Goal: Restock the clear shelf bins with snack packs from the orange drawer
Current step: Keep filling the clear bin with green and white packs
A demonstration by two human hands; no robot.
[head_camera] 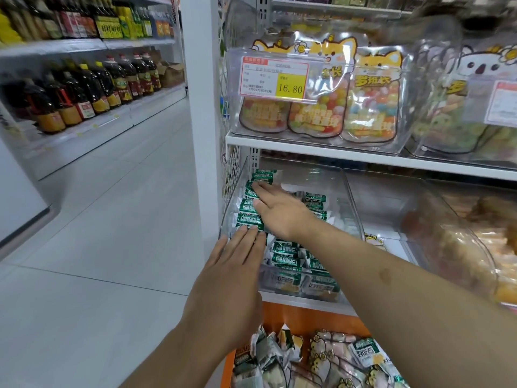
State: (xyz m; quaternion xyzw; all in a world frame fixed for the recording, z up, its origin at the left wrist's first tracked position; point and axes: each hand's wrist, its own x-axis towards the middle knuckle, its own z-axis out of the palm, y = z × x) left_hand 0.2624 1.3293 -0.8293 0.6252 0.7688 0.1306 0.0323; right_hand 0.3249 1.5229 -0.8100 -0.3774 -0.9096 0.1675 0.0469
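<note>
Green snack packs (pixel 253 211) are pressed flat along the clear bin's (pixel 347 208) left wall by both hands, left hand (pixel 235 264) and right hand (pixel 275 211), grip spread, likely to tidy rows; spare packs wait in the orange drawer (pixel 302 317) below.

clear bin (pixel 340 175) top open | upper shelf (pixel 307 152) close above | right half sparsely filled
</note>
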